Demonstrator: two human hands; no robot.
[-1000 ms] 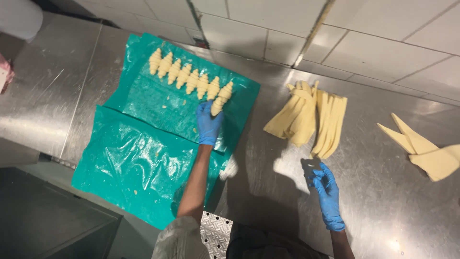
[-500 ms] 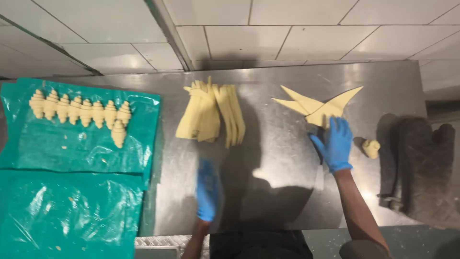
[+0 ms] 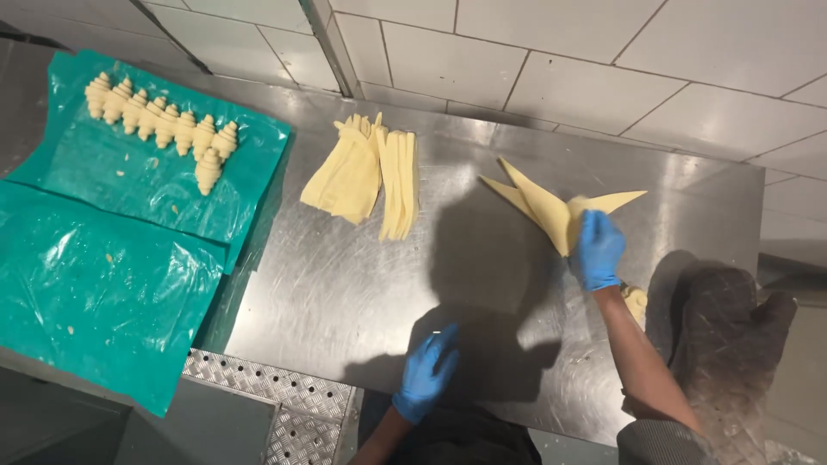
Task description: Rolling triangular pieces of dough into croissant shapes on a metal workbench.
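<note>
My right hand (image 3: 596, 248), in a blue glove, grips a pale yellow dough triangle (image 3: 551, 209) from a small pile of triangles on the steel counter (image 3: 345, 275). My left hand (image 3: 427, 372), also gloved in blue, hovers near the counter's front edge with fingers loosely spread and nothing in it. A stack of cut dough strips (image 3: 366, 172) lies at the back middle. Several rolled raw croissants (image 3: 164, 129) sit in a row on a green plastic sheet (image 3: 112, 258) at the left.
A dark oven mitt (image 3: 724, 336) lies at the right end of the counter, with a small lump of dough (image 3: 636, 301) beside my right forearm. White wall tiles (image 3: 560, 60) run behind the counter. A ribbed metal plate (image 3: 267, 400) sits below the front edge.
My view swung right from the green sheet to the dough triangles. My left hand left the croissants and dropped to the front edge. My right hand reached the triangle pile and closed on one.
</note>
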